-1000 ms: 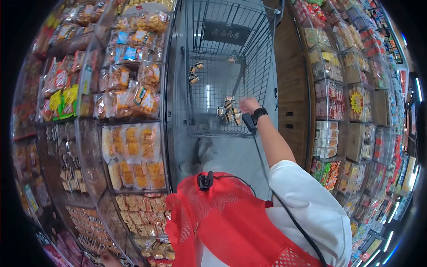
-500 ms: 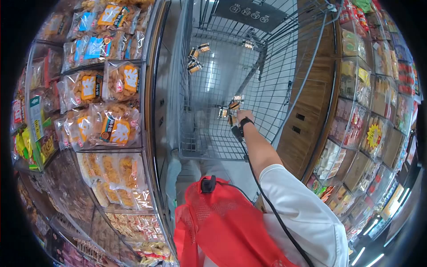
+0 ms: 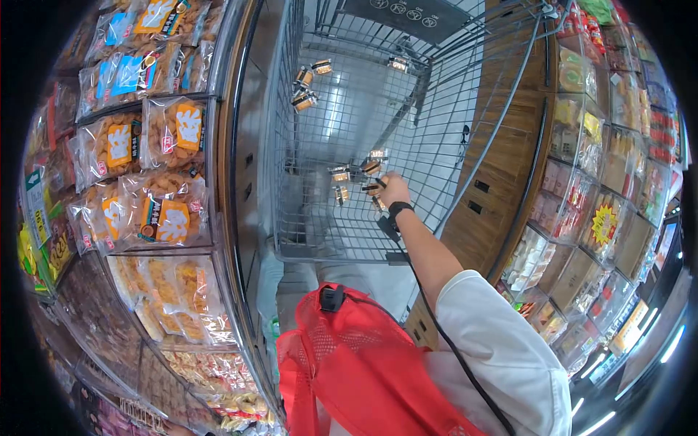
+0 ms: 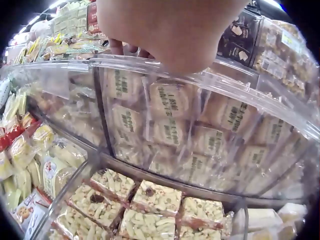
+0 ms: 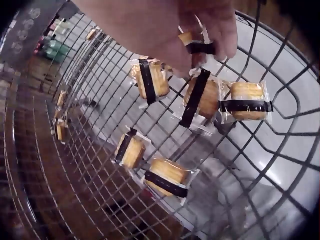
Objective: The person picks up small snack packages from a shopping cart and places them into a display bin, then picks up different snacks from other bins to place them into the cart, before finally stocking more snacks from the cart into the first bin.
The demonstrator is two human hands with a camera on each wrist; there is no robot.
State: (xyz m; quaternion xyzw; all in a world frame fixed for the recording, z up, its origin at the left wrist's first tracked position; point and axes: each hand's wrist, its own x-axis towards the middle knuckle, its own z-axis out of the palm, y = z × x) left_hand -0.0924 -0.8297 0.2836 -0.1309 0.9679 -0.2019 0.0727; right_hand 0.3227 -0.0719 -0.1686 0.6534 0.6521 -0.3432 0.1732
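Biscuits (image 5: 166,175) in clear, dark-banded wrappers lie on the wire floor of the cart (image 3: 411,27); inside the cart, the right hand (image 3: 394,190) pinches a wrapped biscuit (image 5: 200,46) near them. Outside the cart, the left hand (image 4: 167,30) is at a clear bin (image 4: 240,84) (whether it grips, one cannot tell).

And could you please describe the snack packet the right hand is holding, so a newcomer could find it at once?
Start with the wire shopping cart, then find the right hand reaching into it. The small clear packet with a black band is in that hand's grip, while the similar packets nearby lie loose on the cart's mesh.
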